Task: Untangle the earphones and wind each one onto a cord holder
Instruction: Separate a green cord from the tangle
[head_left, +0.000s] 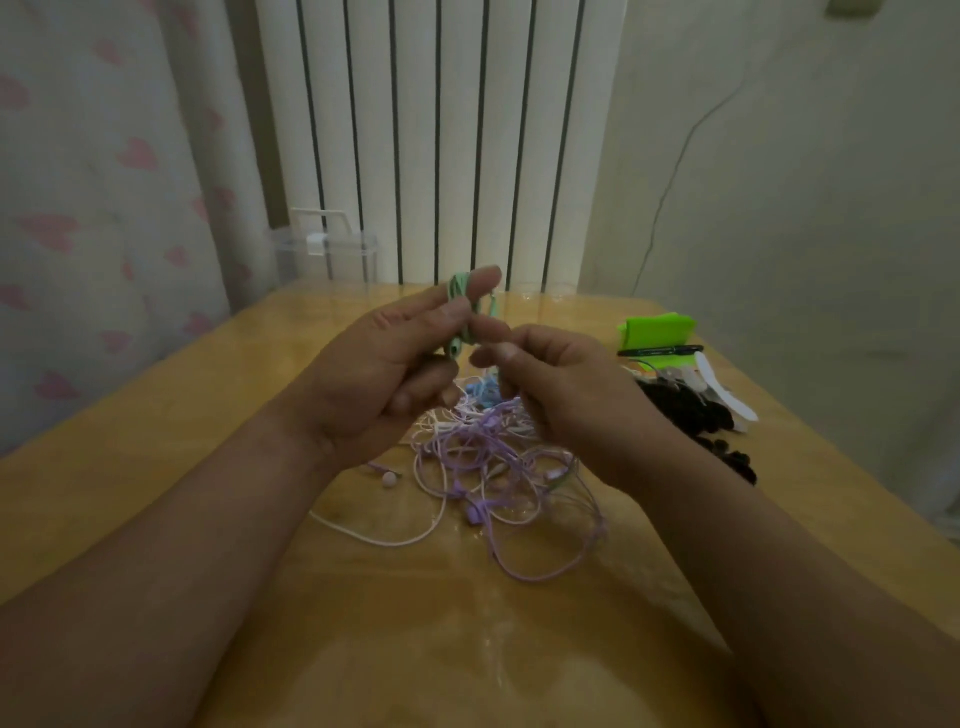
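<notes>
**Desk:** What are the hands doing?

**Operator:** I see both raised above the table, close together at the middle of my view. The left hand (384, 374) pinches a green earphone cord (459, 291) between thumb and forefinger. The cord sits bunched in loops at that fingertip and runs down behind the thumb. The right hand (561, 395) has its fingers curled, with thumb and forefinger closed on the same green cord just right of the left thumb. A short green strand shows between the two hands. I cannot tell whether a cord holder sits inside the bunch.

**Desk:** And the other earphones?

**Operator:** A tangle of earphones (498, 457) lies on the wooden table (156, 467) right under my hands. Most of it is purple, with white loops and a bit of light blue at the far side. One white strand trails out to the near left, and a small pale earbud (389, 478) lies at the tangle's left edge.

**Desk:** Anything around it?

**Operator:** To the right I see a bright green block (657, 330) with a black pen (660, 351) just in front of it. Nearer than those lie a dark pile (691, 415) and a white spoon-shaped piece (724, 389). At the far left corner stands a clear plastic box (324, 254). Behind the table there is a white radiator (441, 140), with a curtain (78, 208) printed with pink hearts to its left.
</notes>
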